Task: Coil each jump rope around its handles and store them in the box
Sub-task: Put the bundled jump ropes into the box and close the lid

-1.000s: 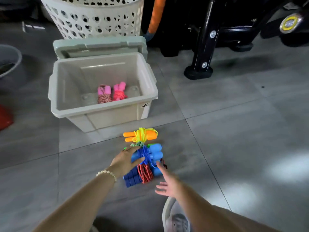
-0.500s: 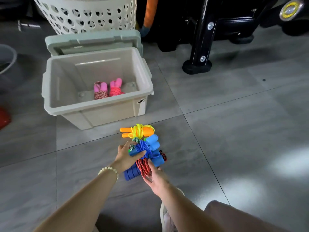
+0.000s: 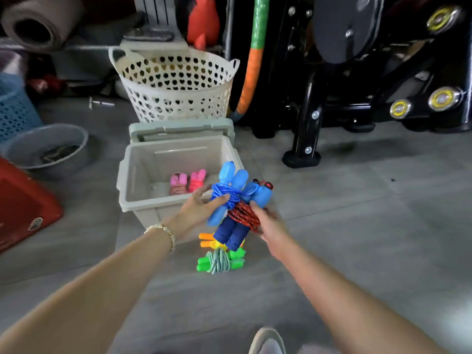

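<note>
Both my hands hold a bunch of coiled jump ropes in the air, just in front of the grey box [image 3: 132, 180]. My left hand [image 3: 198, 210] grips the light-blue-handled rope [image 3: 231, 185] wound in blue cord. My right hand [image 3: 265, 221] grips the dark-blue-handled rope [image 3: 233, 235] wound in red cord, with more blue handles beside it. Two pink coiled ropes [image 3: 187, 183] lie inside the box. On the floor under the bunch lie a green-handled coiled rope [image 3: 219, 261] and an orange-handled one [image 3: 207, 240], partly hidden.
The box's lid [image 3: 181, 129] leans behind it. A white perforated basket [image 3: 176, 88] stands further back, black exercise equipment [image 3: 357, 80] at the right. A grey basin [image 3: 48, 149], a blue basket [image 3: 15, 108] and a red container [image 3: 23, 208] sit at the left. My shoe [image 3: 267, 341] shows at the bottom.
Both hands closed on the blue-handled ropes and lifted them off the floor toward the box. The green and orange ropes stayed on the floor. The view tilted up.
</note>
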